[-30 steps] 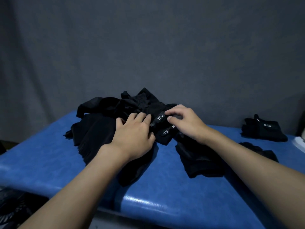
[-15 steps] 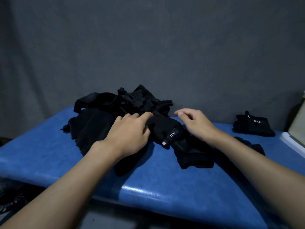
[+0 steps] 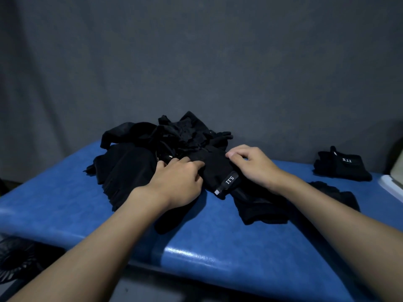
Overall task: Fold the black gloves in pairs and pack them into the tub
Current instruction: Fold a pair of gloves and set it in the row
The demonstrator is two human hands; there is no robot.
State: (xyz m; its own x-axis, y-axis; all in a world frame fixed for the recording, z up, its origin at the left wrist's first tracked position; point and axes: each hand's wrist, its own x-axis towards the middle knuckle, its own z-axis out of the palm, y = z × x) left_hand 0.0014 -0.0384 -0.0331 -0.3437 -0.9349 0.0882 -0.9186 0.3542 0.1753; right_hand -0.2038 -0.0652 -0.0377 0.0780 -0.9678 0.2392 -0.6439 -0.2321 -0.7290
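A heap of black gloves (image 3: 152, 144) lies on the blue padded table (image 3: 218, 240). In front of it sits a folded glove pair (image 3: 214, 168) whose wrist strap reads 5.11. My left hand (image 3: 176, 182) rests on the left side of that pair, fingers laid flat on the fabric. My right hand (image 3: 250, 164) presses on its right side, fingers bent over the top edge. More black gloves (image 3: 261, 205) lie under my right forearm. A folded pair with a 5.11 label (image 3: 342, 166) sits at the far right. The tub's white corner (image 3: 392, 184) shows at the right edge.
A grey curtain (image 3: 196, 62) hangs close behind the table. A dark round object (image 3: 19, 262) sits low at the left, below the table's edge. Bare blue padding runs along the front of the table.
The folded pair now shows a single 5.11 strap where two straps showed before. My right hand has moved from the straps to the pair's right side. My left hand stays on its left side.
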